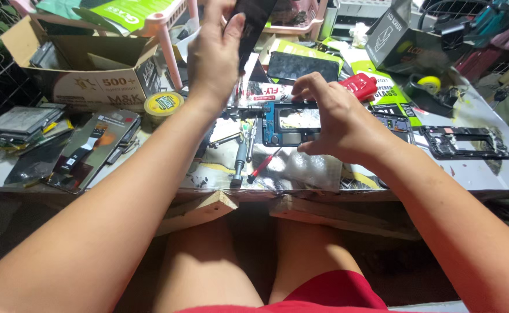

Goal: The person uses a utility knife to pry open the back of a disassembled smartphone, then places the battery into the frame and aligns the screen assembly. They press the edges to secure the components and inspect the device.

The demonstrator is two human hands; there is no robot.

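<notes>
Far left: flat dark phone panels and ribbon parts (86, 148) spread on the cluttered workbench (498, 174), behind them an open brown cardboard box (83, 64) and a round yellow tin (163, 103). Next, raised above the bench: left hand (212, 55), fingers curled shut around the lower edge of a thin black glass phone screen panel (253, 23), thumb pressed flat on its face, panel tilted and clear of everything beneath. Below, lying loose: grey metal screwdriver (240, 162) and small red-handled screwdriver (264, 164) on a crinkled clear plastic bag (303, 168). Centre: opened blue phone body with bare circuit frame (283, 124), flat on the bench. On it, right hand (335, 124), fingers bent and nearly closed, tips pinching at the top edge of the frame, thumb against its lower right corner; whether anything small sits between the tips, impossible to tell. Best handled, by judgement: panel held by its edges only, kept level, phone body pinned firmly, no twisting of any ribbon. Further right: red plastic block (360, 86), then another stripped black phone frame (466, 142).
</notes>
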